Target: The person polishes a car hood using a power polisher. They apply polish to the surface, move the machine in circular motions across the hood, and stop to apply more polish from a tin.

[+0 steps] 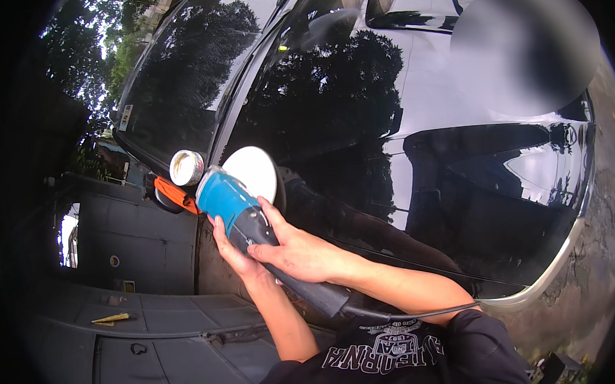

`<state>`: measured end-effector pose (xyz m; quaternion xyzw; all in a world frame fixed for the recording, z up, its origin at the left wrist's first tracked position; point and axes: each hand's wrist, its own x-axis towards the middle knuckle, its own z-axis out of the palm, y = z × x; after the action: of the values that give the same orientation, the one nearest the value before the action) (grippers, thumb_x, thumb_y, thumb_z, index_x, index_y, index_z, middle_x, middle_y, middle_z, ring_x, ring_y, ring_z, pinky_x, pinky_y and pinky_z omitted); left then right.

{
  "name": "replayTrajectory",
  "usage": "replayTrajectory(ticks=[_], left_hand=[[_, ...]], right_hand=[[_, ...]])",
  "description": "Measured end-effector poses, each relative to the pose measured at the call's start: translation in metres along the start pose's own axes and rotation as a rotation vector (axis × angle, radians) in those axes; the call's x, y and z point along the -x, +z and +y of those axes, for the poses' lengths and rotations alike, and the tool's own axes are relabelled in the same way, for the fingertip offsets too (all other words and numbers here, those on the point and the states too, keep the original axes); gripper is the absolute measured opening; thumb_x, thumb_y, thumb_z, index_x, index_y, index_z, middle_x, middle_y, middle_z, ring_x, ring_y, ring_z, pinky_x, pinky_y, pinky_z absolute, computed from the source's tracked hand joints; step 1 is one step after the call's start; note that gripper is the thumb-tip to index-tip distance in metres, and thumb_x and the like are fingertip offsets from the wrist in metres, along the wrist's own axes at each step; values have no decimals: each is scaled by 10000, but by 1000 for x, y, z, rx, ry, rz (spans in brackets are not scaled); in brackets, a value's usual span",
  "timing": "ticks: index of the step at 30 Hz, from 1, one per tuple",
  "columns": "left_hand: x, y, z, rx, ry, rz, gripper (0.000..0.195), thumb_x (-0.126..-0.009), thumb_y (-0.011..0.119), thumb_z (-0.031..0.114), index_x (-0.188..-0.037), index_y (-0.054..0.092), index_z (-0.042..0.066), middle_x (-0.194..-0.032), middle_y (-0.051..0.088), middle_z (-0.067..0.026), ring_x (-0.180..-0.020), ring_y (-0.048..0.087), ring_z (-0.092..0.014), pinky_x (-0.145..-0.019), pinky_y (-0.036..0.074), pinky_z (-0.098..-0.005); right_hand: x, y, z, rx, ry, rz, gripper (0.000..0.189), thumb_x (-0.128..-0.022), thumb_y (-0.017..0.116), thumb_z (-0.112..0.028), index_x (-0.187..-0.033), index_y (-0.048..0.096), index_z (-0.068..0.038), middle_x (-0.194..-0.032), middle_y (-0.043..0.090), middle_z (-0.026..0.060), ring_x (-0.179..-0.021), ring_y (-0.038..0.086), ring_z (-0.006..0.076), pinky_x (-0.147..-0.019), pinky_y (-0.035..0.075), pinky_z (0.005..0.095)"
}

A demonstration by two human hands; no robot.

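Observation:
My left hand (243, 259) supports the left side of a blue and black corded power polisher (230, 200), its fingers along the housing. On the right side, my right hand (302, 251) grips the polisher's black body. A round white pad (252, 174) on the tool faces up and to the right, tilted beside the glossy black hood (336, 149) of a car; whether its edge touches the car cannot be told. Just left of the tool's head, an open round tin (187, 168) stands near the windshield's base. A folded orange cloth (176, 195) lies below the tin.
The car's windshield (189, 68) and wiper are at upper left. A black power cord (421, 314) runs from the tool past my right forearm. Grey metal panels (150, 235) stand at the left, with a yellow object (111, 318) on a ledge. Rough pavement (588, 262) borders the car.

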<state>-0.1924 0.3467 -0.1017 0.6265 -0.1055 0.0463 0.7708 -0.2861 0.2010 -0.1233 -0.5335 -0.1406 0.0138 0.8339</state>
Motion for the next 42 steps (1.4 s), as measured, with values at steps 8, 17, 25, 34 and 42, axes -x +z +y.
replayTrajectory(ticks=[8,17,25,34,42], left_hand=[[-97,153,-21,130,-169,-406,580,-1014,537,463,-1411,481,44,-1267,641,-181,-1088,694,-314,-946,584,-459],[-210,303,-57,31,-274,-811,655,-936,625,501,-1294,565,-45,-1087,701,-229,-913,739,-332,-839,619,-452],[-248,291,-42,-148,-196,-699,552,-951,647,469,-1235,595,-1,-1009,715,-175,-831,734,-282,-758,623,-415],[-261,297,-32,-225,-188,-733,748,-940,698,411,-1518,306,143,-1202,599,-184,-960,709,-295,-787,617,-430],[-240,340,-50,-158,-233,-911,633,-939,651,473,-1291,548,-43,-1043,696,-221,-875,742,-320,-765,637,-434]], right_hand=[[-37,-102,-67,-12,-95,361,1035,-992,657,-252,-1631,-127,-33,-998,645,169,-613,618,159,-545,542,310],[-65,-199,-125,-188,-191,623,1057,-999,640,-325,-1623,-187,-122,-841,639,116,-599,632,170,-516,564,331],[-111,-216,-114,-336,-212,473,1060,-1012,627,-337,-1611,-227,-148,-841,636,114,-596,633,170,-523,572,329],[-123,-219,-113,-394,-269,490,1027,-1016,605,-326,-1615,-207,-135,-814,636,116,-572,633,180,-504,565,337],[-93,-224,-126,-363,-320,661,983,-1033,565,-360,-1603,-207,-149,-806,613,123,-566,621,187,-490,554,349]])
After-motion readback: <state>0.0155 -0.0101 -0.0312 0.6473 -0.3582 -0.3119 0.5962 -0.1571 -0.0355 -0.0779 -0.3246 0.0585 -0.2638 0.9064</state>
